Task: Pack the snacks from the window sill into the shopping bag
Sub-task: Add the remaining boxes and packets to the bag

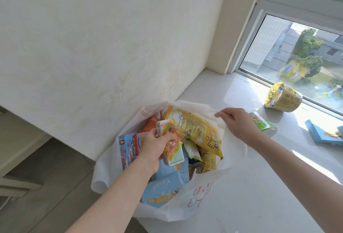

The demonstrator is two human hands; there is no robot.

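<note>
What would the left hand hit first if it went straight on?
Probably the big yellow packet in the shopping bag, just beyond the small snack pack the left hand grips; depth unclear.

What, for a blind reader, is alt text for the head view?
A person's left hand holds yellow-orange snack packets in the mouth of a white shopping bag, while the right hand pinches its rim. A yellow cup, a green cup and a blue box lie on the window sill.
</note>
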